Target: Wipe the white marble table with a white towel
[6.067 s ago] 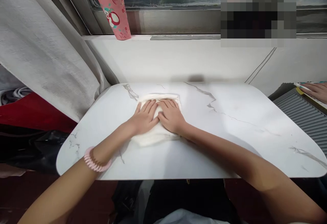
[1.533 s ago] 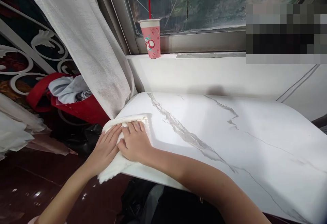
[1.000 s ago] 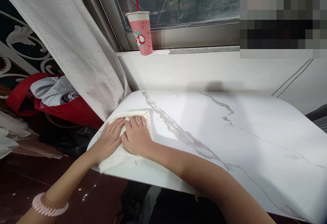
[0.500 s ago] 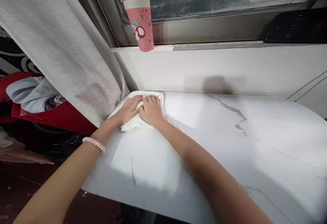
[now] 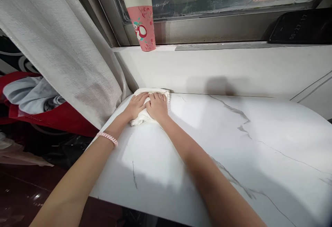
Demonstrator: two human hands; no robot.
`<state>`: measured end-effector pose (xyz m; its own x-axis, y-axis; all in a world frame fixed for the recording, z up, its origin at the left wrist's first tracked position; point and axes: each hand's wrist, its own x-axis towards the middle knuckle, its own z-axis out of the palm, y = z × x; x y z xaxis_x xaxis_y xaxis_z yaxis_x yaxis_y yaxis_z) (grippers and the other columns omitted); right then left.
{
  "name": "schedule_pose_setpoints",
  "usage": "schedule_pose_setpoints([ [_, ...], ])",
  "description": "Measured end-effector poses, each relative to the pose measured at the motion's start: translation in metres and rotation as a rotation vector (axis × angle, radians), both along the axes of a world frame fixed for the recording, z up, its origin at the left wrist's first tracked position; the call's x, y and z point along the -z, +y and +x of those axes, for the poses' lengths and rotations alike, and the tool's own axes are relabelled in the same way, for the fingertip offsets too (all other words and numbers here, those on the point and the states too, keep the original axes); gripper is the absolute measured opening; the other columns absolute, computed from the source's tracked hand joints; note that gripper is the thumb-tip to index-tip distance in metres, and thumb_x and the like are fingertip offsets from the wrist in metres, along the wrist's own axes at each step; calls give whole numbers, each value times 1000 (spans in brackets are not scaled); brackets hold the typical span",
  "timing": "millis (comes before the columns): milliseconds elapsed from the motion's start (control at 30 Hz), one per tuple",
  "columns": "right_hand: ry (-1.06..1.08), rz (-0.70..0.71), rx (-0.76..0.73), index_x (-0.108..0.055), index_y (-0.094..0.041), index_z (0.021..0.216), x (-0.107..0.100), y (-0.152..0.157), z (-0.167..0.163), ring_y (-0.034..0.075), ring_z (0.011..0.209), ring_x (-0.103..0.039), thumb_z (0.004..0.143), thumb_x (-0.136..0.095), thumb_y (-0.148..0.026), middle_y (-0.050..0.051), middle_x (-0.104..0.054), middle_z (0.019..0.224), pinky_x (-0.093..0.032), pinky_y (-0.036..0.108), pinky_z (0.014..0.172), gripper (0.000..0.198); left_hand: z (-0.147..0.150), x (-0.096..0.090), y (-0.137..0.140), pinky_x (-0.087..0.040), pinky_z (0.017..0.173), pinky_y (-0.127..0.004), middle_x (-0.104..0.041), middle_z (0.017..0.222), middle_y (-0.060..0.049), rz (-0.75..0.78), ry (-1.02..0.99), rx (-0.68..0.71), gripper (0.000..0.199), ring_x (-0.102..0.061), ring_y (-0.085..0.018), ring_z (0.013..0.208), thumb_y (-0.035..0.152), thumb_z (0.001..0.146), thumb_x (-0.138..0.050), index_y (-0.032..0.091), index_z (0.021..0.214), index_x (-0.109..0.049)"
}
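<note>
A folded white cloth (image 5: 144, 117) lies on the white marble-patterned table (image 5: 166, 171), close to the wall and the curtain. My left hand (image 5: 136, 106) rests on its left part with fingers stretched out and pointing away from me. Right beside it, my right hand (image 5: 157, 106) presses flat on the cloth's right part, fingers extended, the two hands touching or nearly so. A pink coiled band (image 5: 107, 139) circles my left wrist. Part of the cloth is hidden under both hands.
A pink paper cup (image 5: 142, 26) with a red straw stands on the window ledge. A dark phone (image 5: 302, 26) showing digits leans at the ledge's right. To the left hangs a pale curtain (image 5: 67, 37), beside a red bag (image 5: 59, 118) with clothes in it.
Both hands and the cloth have slid a little to the right and farther away, toward the wall. The cup and phone stand where they were.
</note>
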<state>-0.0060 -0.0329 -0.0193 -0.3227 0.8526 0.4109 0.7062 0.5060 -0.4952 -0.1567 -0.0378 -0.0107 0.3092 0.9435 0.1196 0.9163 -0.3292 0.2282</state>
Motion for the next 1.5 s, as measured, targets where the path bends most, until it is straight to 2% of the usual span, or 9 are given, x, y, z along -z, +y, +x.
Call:
schedule_pose_setpoints([
  [233,-42,33,-34,-58,-11,121,-1,-47,23,25,122,-48,96,-39,-19,13,-61,124,-21,45,116,33,25,-3,-58,-13,117,-56,-33,156,-13,-15,26,-50,54,-25,-28,145,39,97,-19,17,144,-34],
  [633,-50,86,-261,-55,-8,125,-3,-173,51,28,127,-43,94,-41,-24,17,-55,133,-22,49,117,38,33,10,-207,-18,117,-57,-36,155,-14,81,79,-109,55,-28,-29,144,38,99,-22,19,150,-27],
  [733,-63,77,-313,-54,-6,127,-5,-189,60,29,131,-41,94,-42,-24,18,-52,137,-23,50,118,40,43,11,-230,-18,118,-57,-37,154,-14,105,91,-143,55,-29,-29,144,38,100,-21,19,151,-27],
  [833,-73,83,-349,-53,-7,130,-5,-195,68,29,132,-41,94,-42,-25,17,-51,139,-24,50,118,41,56,13,-243,-20,118,-56,-40,153,-13,143,98,-182,54,-32,-28,143,36,100,-21,21,151,-27],
  [1000,-51,77,-384,-53,-10,131,-5,-191,80,26,133,-42,93,-43,-21,15,-53,139,-25,49,119,40,69,17,-244,-25,115,-59,-42,151,-14,152,77,-220,54,-33,-31,142,35,100,-24,20,152,-26],
  [1167,-66,41,-365,-55,-9,129,-8,-176,85,26,130,-44,93,-42,-21,15,-55,137,-24,48,119,40,69,11,-221,-24,115,-61,-39,154,-13,78,60,-155,54,-30,-31,144,39,100,-24,21,151,-26],
  [1333,-63,40,-269,-57,-9,124,-4,-141,87,26,127,-45,92,-42,-19,15,-56,135,-25,48,117,37,70,-1,-170,-19,116,-61,-34,156,-14,-37,54,-69,57,-25,-31,146,45,99,-24,17,147,-31],
  [1500,-55,37,-157,-58,-11,122,0,-93,90,25,125,-46,92,-40,-18,14,-57,132,-25,45,116,35,76,-6,-104,-16,118,-59,-35,155,-14,-54,34,21,56,-25,-29,146,44,97,-25,16,144,-33],
])
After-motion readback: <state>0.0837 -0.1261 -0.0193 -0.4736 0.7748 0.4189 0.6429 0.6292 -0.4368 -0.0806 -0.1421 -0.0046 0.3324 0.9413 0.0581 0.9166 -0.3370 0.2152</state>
